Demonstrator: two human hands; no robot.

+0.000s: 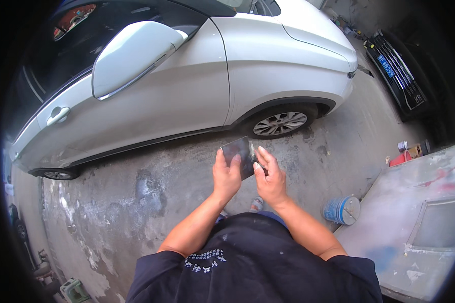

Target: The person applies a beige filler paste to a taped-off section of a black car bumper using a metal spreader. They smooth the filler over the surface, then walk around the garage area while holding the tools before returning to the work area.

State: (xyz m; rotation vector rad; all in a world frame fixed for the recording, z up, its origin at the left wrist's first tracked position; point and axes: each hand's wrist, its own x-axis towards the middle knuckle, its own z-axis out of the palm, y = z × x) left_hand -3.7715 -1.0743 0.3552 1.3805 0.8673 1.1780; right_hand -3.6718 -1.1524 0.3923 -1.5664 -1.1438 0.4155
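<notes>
In front of my body, low over the concrete floor, my left hand (227, 174) grips a dark, flat rectangular sheet (236, 150) by its left side, thumb on top. Whether it is sandpaper or a thin plate, I cannot tell. At the sheet's right edge is my right hand (272, 183), its fingers and thumb bent around that edge. A pale, shiny strip shows there beside the fingers. Part of the sheet is hidden under both hands. Beyond my hands stands a white car (187, 86), its front wheel (279, 123) just past the sheet.
The car's wing mirror (134, 58) juts out at upper left. On the right, a paint-stained worktop (389, 212) stands beside a blue bucket (342, 210). A red container (400, 159) sits behind it. A dark car bumper with a grille (397, 70) lies at far right.
</notes>
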